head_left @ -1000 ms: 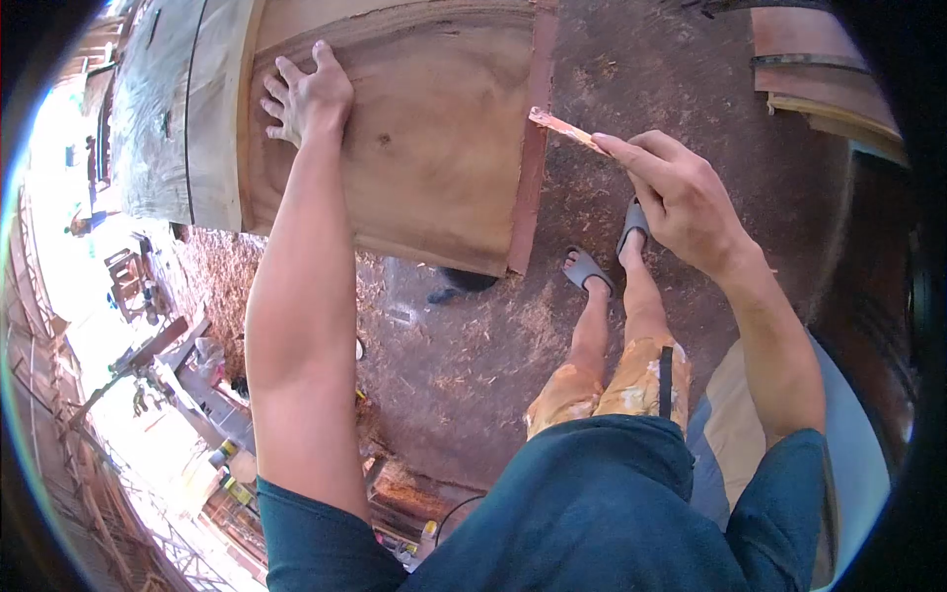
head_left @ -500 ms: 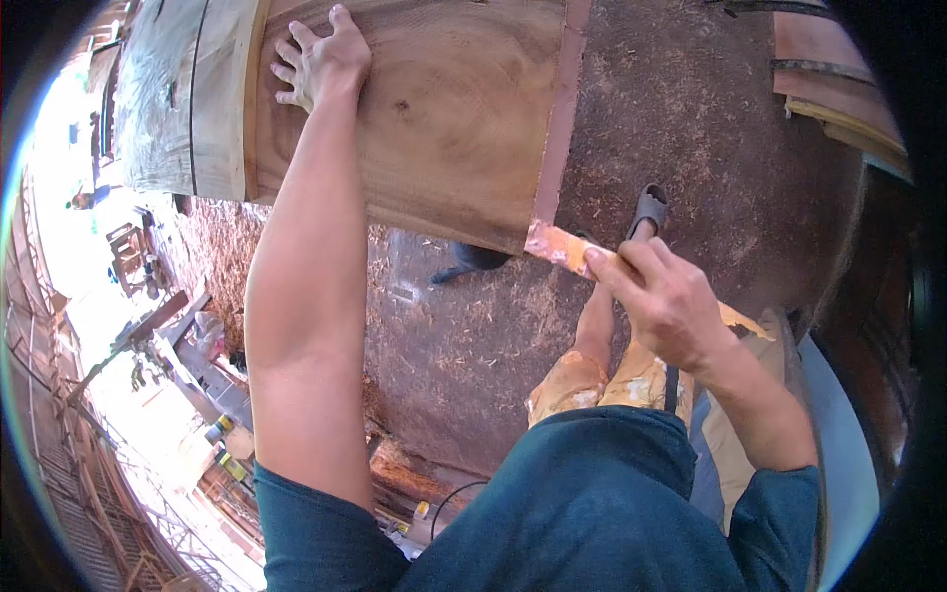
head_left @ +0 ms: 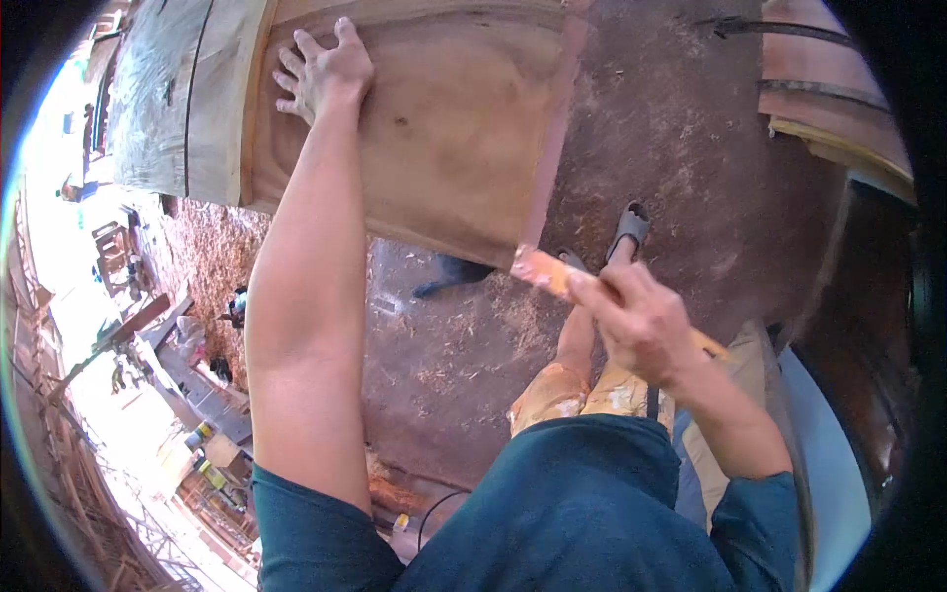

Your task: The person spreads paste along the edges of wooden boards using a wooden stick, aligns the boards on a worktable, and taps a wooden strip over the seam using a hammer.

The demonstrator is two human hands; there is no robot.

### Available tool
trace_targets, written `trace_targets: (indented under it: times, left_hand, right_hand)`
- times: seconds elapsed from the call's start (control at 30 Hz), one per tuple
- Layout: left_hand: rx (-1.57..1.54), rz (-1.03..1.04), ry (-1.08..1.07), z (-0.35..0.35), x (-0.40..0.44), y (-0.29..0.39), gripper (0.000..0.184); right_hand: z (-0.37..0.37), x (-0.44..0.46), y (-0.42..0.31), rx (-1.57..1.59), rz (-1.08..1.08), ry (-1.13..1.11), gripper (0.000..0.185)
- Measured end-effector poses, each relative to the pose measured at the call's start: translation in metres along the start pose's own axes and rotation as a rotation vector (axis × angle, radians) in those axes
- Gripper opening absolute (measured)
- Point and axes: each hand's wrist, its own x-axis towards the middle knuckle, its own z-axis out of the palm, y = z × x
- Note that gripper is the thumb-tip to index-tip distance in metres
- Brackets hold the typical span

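Note:
My left hand [head_left: 330,74] lies on a brown wooden panel [head_left: 454,128], fingers spread, holding nothing. A pink strip [head_left: 555,128] runs along the panel's right edge. My right hand [head_left: 641,321] is closed around a flat orange stick [head_left: 557,278] with pink paste smeared on its tip. That tip is at the panel's near right corner; whether it touches the wood I cannot tell. The stick's other end [head_left: 712,345] shows beyond my fist.
A dark object [head_left: 459,273] sits under the panel's near edge. Wood shavings [head_left: 212,247] are piled at left, and more lie scattered on the brown floor [head_left: 681,197]. Boards with dark bars [head_left: 829,99] stand at upper right. My sandalled foot [head_left: 629,225] is below the stick.
My right hand and the stick have shifted left and slightly down in view, the stick's tip staying near the panel's corner. The left hand keeps its place on the panel. The view has shifted slightly.

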Motion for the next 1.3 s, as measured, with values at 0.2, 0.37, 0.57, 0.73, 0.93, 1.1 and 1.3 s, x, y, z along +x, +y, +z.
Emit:
trace_targets:
  times: [0.2,0.37,0.57,0.73,0.93,1.1,1.3]
  left_hand:
    - [0.01,-0.002,0.005,-0.004,-0.004,0.003,0.084]
    - [0.024,-0.036,-0.001,-0.005,-0.003,0.005,0.083]
    - [0.045,-0.045,0.004,-0.007,-0.004,0.009,0.081]
    - [0.06,-0.063,0.023,-0.002,-0.002,0.007,0.082]
    - [0.051,-0.055,0.037,-0.002,-0.001,0.009,0.082]
    - [0.051,-0.056,0.018,-0.006,-0.004,0.012,0.082]
    - [0.053,-0.055,0.017,-0.005,-0.003,0.01,0.083]
  right_hand:
    - [-0.007,-0.004,0.015,0.215,-0.052,0.005,0.047]
    - [-0.056,0.073,0.08,0.326,0.116,0.333,0.04]
    - [-0.106,0.159,0.154,0.173,0.174,0.466,0.036]
    - [-0.118,0.191,0.171,0.052,0.089,0.415,0.034]
    - [-0.094,0.15,0.143,0.103,0.053,0.267,0.043]
    - [-0.073,0.099,0.098,0.045,-0.004,0.124,0.05]
    - [-0.042,0.051,0.051,0.068,0.007,-0.013,0.049]
